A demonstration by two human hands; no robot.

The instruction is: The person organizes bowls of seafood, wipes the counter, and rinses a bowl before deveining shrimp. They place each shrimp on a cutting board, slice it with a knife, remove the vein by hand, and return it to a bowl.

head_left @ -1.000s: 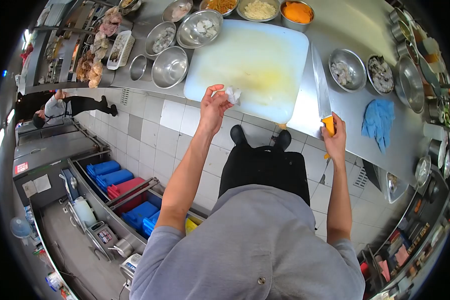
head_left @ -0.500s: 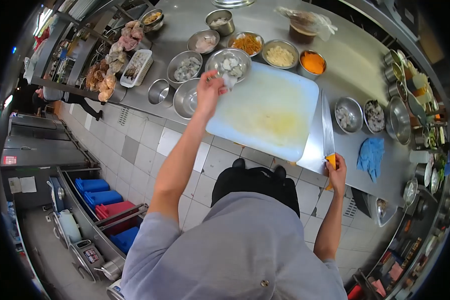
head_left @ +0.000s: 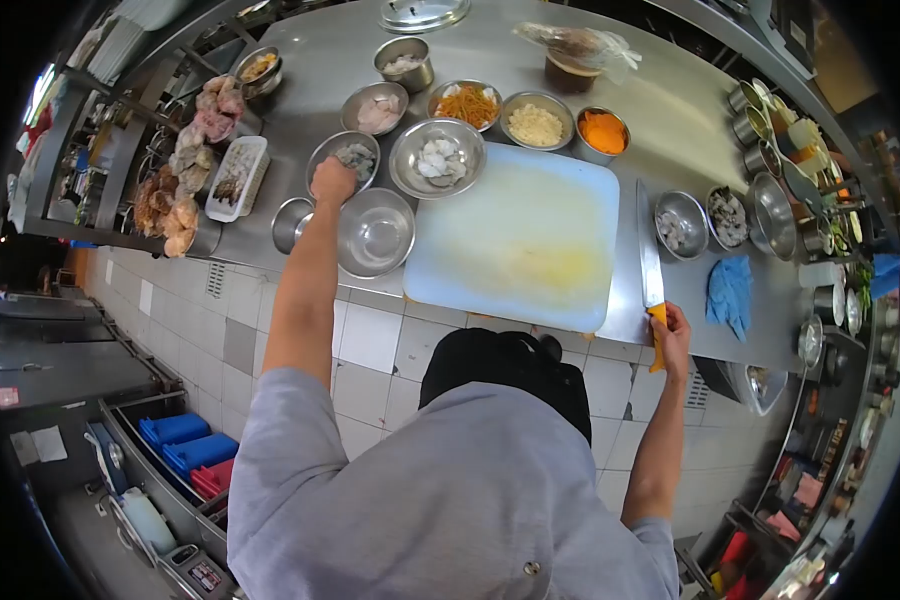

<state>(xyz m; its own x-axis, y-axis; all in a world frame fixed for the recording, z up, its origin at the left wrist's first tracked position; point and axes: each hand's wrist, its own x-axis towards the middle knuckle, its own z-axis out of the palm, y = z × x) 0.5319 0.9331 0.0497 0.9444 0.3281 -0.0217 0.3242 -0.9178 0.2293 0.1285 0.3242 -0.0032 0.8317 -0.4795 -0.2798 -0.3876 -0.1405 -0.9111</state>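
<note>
My left hand reaches over the near left edge of a metal bowl of greyish raw shrimp; its fingertips point down and are hidden. Closed around the orange handle of a long knife is my right hand. The blade lies along the counter beside a white cutting board with a yellowish stain. At the board's far left corner, another metal bowl holds pale shrimp pieces. Nearer me is a metal bowl with nothing visible inside.
Behind the board stand bowls of orange shreds, pale yellow pieces and orange paste. A blue cloth and small bowls sit right of the knife. A white basket is at left.
My left hand has moved left from the bowl of pale shrimp pieces to the bowl of greyish shrimp; the whitish piece it held is no longer visible. My right hand stays at the knife handle.
</note>
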